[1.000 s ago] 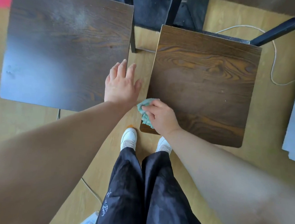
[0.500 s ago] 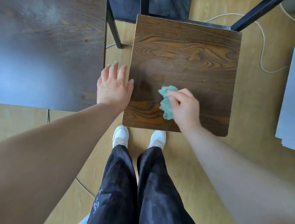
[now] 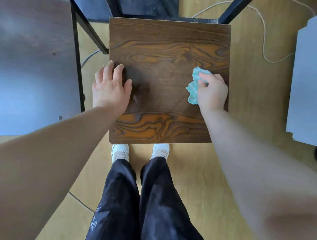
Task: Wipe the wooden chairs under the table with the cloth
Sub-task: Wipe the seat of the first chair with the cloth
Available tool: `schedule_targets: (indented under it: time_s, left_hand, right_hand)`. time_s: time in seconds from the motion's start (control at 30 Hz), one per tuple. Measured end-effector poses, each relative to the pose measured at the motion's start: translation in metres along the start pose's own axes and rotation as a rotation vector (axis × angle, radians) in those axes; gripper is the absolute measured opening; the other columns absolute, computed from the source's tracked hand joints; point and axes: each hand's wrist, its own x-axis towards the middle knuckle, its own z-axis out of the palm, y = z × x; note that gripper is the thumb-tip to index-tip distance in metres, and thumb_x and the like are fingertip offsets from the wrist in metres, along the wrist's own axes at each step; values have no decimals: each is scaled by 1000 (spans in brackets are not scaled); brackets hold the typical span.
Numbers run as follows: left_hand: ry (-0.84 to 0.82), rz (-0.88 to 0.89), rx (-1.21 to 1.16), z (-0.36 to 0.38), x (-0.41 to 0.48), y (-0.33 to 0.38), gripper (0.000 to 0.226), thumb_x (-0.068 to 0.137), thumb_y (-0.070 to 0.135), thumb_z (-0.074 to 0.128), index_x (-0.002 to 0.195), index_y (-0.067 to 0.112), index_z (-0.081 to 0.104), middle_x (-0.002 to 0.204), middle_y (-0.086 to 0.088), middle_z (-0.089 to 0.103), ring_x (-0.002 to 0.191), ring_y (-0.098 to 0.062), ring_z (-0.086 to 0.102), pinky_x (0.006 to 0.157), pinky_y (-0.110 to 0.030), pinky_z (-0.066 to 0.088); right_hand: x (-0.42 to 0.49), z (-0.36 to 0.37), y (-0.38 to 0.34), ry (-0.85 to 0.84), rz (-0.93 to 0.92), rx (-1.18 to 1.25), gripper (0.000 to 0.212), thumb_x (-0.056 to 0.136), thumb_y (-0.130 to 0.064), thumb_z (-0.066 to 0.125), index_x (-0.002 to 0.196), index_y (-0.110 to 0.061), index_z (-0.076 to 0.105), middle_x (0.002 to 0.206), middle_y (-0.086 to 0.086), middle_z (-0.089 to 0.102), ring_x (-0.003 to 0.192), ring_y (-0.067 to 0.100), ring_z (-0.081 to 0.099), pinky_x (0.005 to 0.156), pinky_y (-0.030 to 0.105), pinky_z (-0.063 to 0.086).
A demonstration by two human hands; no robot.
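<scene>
The nearer wooden chair seat [image 3: 169, 46] is a flat square board with rounded front corners; its surface is dark brown with bold orange grain that swirls in loops and knots, and it looks smooth with a dull sheen. The cloth [image 3: 193, 89] is a small teal wad, crumpled and nubbly, lying on the seat close to its right edge; the right hand [image 3: 214, 95] grips it, its fingers [image 3: 204, 78] curled round the bunched fabric, with part of the cloth sticking out to the left of the knuckles. The left hand [image 3: 110, 89] lies flat over the seat's left edge, its fingers [image 3: 107, 71] straight and slightly spread, holding nothing; a dark shadow sits on the wood just beside it.

To the left stands a second chair seat [image 3: 30, 62], darker and glazed with bluish glare, just beside the first with a narrow strip of floor [image 3: 249, 97] between them; the floor is pale yellowish wood-look board. Thin black metal legs [image 3: 88, 28] slant down behind the two seats; a pale cord [image 3: 263, 33] loops over the floor to the right; a flat grey panel [image 3: 308, 77] fills the right edge. Both forearms cross the lower view and cover the seat's near corners; white shoes [image 3: 120, 152] and black trousers [image 3: 139, 202] stand right at the seat's front edge.
</scene>
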Motion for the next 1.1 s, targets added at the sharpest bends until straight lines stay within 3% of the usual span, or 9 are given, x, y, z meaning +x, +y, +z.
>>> schedule_targets:
  time_s: [0.17,0.3,0.4,0.47,0.6,0.77,0.93,1.1]
  left_hand:
    - [18,-33,8,-7,7,-12,54,102,47,36,150,22,31,159,-6,26,144,-32,21,115,-50,26]
    - [18,-47,13,-11,7,-25,53,102,47,35,149,22,32,159,-7,26,144,-32,21,114,-52,28]
    - [24,-47,12,-15,4,-34,52,102,45,34,149,22,32,159,-7,26,144,-32,21,113,-53,29]
    - [25,-55,4,-18,1,-39,53,103,45,34,150,22,32,159,-7,25,145,-32,21,114,-52,29]
    - [32,-70,-4,-21,-8,-49,54,103,45,35,151,21,32,160,-6,25,145,-30,20,113,-50,29]
    - [33,-53,-21,-22,-28,-57,53,103,42,37,151,19,33,159,-9,27,145,-31,21,112,-51,31]
    - [14,-26,-10,-19,-47,-62,53,103,42,37,150,19,34,159,-9,28,145,-31,22,112,-51,31]
    - [-31,-19,56,-12,-57,-62,53,104,46,31,152,23,29,161,-7,24,146,-30,19,115,-50,28]
  right_hand:
    - [-6,26,-47,-125,-133,3,29,93,-6,56,116,-14,71,113,2,60,100,18,60,89,23,49]
    - [-4,49,-84,-240,-205,-26,23,94,-11,55,110,-16,72,109,-3,58,94,13,58,82,27,55]
    - [-3,66,-107,-332,-233,-35,14,93,-20,57,102,-16,67,93,-12,56,78,10,58,75,27,58]
    - [-5,75,-117,-373,-303,-64,16,93,-23,57,104,-16,67,90,-14,57,77,10,57,73,24,55]
    - [-24,89,-129,-504,-583,-216,30,96,-15,49,116,-20,69,113,5,61,99,20,56,77,24,40]
    - [-90,95,-111,-628,-739,-193,21,93,-33,51,101,-22,67,99,-1,57,95,20,56,77,32,48]
    - [-146,89,-74,-681,-895,-228,26,83,-13,61,106,-19,72,96,4,59,82,26,54,70,33,52]
    - [-165,83,-67,-657,-852,-226,37,81,-8,71,116,-18,69,106,3,59,92,24,54,76,36,56]
